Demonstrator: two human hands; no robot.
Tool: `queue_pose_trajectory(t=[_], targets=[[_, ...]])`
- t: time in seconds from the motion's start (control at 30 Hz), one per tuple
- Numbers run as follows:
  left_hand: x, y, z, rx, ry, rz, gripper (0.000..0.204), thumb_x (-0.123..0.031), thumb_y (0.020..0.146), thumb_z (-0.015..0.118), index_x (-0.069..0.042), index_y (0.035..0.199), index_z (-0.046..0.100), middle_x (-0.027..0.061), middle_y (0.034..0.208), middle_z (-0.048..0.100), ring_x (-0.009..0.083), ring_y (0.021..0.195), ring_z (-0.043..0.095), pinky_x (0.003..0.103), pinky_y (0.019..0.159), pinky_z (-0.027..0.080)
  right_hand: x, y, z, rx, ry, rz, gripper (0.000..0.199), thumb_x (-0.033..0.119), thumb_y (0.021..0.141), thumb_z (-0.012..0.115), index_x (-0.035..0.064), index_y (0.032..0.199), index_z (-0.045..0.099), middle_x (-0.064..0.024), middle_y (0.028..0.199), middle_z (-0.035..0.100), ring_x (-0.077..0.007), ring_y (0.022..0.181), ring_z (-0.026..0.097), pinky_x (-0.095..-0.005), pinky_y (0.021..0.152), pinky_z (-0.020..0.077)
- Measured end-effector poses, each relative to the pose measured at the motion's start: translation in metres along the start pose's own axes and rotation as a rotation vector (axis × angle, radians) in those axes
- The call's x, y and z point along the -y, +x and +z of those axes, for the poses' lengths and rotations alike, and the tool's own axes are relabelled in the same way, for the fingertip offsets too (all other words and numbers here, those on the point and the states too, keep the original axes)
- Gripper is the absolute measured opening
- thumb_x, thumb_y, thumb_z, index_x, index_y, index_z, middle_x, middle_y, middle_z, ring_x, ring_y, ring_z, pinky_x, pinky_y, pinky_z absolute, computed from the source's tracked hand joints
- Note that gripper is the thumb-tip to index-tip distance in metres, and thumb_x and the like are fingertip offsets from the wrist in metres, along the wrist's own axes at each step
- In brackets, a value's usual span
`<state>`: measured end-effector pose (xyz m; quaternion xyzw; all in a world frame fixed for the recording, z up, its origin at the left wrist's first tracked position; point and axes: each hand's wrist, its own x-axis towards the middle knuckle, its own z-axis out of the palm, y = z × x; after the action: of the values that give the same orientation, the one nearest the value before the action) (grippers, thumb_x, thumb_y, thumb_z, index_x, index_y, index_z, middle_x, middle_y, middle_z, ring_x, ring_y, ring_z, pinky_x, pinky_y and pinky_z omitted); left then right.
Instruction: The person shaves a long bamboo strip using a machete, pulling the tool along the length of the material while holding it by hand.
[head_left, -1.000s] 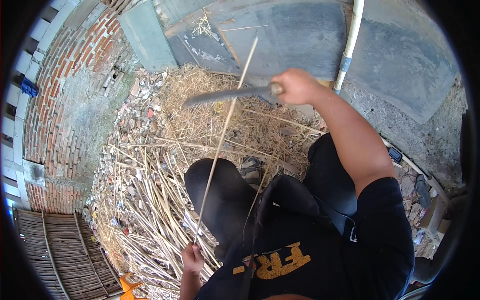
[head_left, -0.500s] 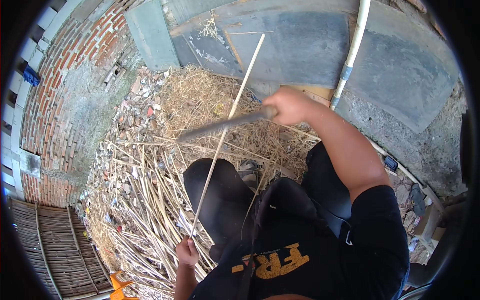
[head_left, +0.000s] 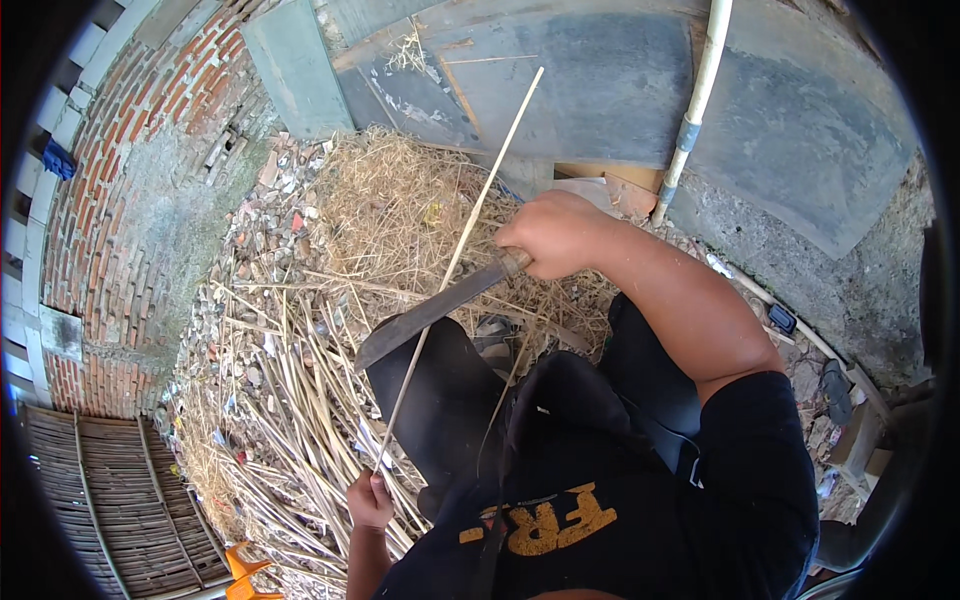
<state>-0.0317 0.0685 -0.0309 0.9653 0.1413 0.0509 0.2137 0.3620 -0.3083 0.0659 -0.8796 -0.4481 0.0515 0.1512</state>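
My right hand (head_left: pixel 562 236) is wrapped round the handle of a machete (head_left: pixel 440 308), whose broad dark blade points left and lies across a long thin bamboo stick (head_left: pixel 487 182). Down at the lower left, my left hand (head_left: pixel 370 500) is closed on the near end of that stick. The stick slants away over my left knee, its far tip up in front of the grey panels. Whether the blade touches the stick or only passes over it, I cannot tell.
A heap of cut sticks (head_left: pixel 300 410) covers the rubble at left. Beyond my knees lies a pile of dry shavings (head_left: pixel 390 200). Grey panels (head_left: pixel 600 90) and a pale pipe (head_left: pixel 697 105) stand at the back, with a brick wall (head_left: pixel 120 250) on the left.
The machete has slid nearer along the stick, and my right hand has moved down a little. My left hand keeps its hold at almost the same spot.
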Motion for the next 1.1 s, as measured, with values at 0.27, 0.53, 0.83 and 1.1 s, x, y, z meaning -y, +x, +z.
queue_pose_trajectory(t=[0.27, 0.53, 0.83, 1.1], targets=[[0.022, -0.01, 0.012, 0.035, -0.041, -0.052, 0.053, -0.047, 0.102, 0.039, -0.003, 0.076, 0.054, 0.0192, 0.056, 0.054, 0.0456, 0.058, 0.058, 0.048, 0.052, 0.044, -0.079, 0.007, 0.018, -0.377, 0.483, 0.374, 0.02, 0.02, 0.08, 0.068, 0.0095, 0.096, 0.069, -0.012, 0.08, 0.068, -0.0289, 0.078, 0.067, -0.0436, 0.074, 0.052], [-0.018, 0.001, -0.005, 0.015, 0.014, 0.057, 0.061, -0.055, 0.102, 0.036, -0.002, 0.078, 0.055, 0.0179, 0.059, 0.056, 0.0403, 0.058, 0.061, 0.045, 0.054, 0.045, -0.03, 0.003, 0.01, -0.045, 0.138, 0.131, 0.024, 0.015, 0.075, 0.067, 0.0138, 0.099, 0.07, -0.0141, 0.086, 0.07, -0.0341, 0.083, 0.068, -0.0463, 0.076, 0.053], [-0.011, -0.008, 0.0, -0.062, 0.019, -0.048, 0.038, -0.04, 0.102, 0.044, -0.003, 0.095, 0.053, 0.0158, 0.059, 0.058, 0.0386, 0.057, 0.063, 0.045, 0.052, 0.046, -0.049, 0.013, 0.019, -0.171, 0.261, 0.221, 0.025, 0.016, 0.076, 0.067, 0.0144, 0.101, 0.071, -0.0147, 0.086, 0.069, -0.0351, 0.085, 0.068, -0.0466, 0.077, 0.0529], [-0.024, 0.006, -0.005, -0.124, 0.081, 0.01, 0.027, -0.027, 0.101, 0.051, -0.001, 0.095, 0.054, 0.0152, 0.056, 0.055, 0.0361, 0.052, 0.06, 0.042, 0.05, 0.044, -0.043, 0.003, 0.017, -0.144, 0.229, 0.289, 0.02, 0.017, 0.076, 0.067, 0.013, 0.095, 0.069, -0.0137, 0.083, 0.068, -0.0338, 0.084, 0.068, -0.047, 0.076, 0.0532]])
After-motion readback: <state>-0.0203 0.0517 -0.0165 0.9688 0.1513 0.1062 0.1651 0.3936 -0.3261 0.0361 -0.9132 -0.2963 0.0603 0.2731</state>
